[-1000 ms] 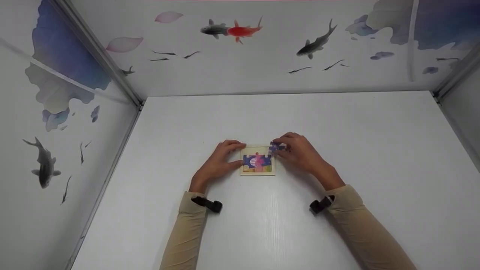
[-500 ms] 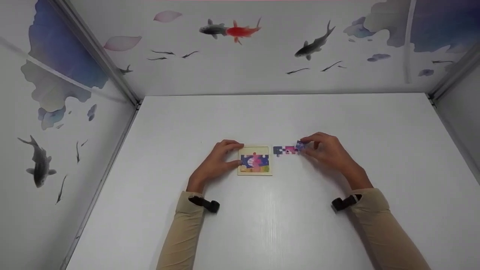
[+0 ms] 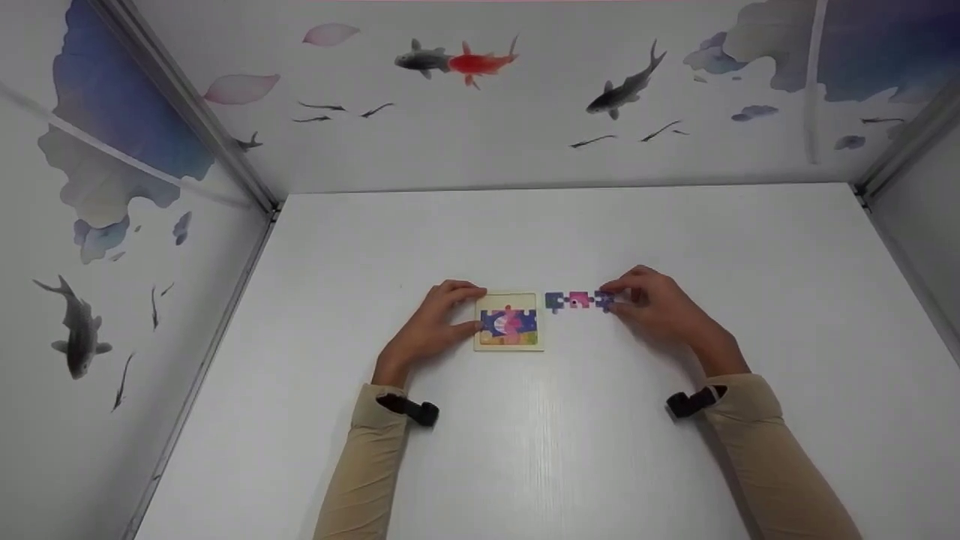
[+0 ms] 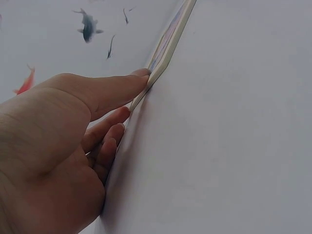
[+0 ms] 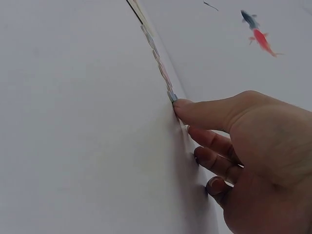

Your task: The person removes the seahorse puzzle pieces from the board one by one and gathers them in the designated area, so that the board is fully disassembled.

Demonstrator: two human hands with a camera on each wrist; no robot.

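A small square puzzle tray (image 3: 521,301) lies on the table, its lower part filled with joined pieces in blue, pink and yellow. My left hand (image 3: 435,324) holds its left side, thumb low on the edge and index finger at the far left corner. To the right of the tray, a grey-blue piece (image 3: 554,301) and a pink piece (image 3: 579,301) lie in a row. At the row's right end my right hand (image 3: 660,315) pinches a dark blue puzzle piece (image 3: 603,301) between thumb and fingers. In the right wrist view, the thumb covers part of this piece (image 5: 172,96).
White panels painted with fish and blue-grey patches stand behind the white table (image 3: 480,450) and along its left side. Metal corner posts (image 3: 247,169) rise at the back corners. A dark strap with a small camera (image 3: 420,412) sits on each wrist.
My right hand has moved right, away from the tray; the pieces once by its upper right corner now lie beside it in a row. The dark blue piece has been lowered level with them.
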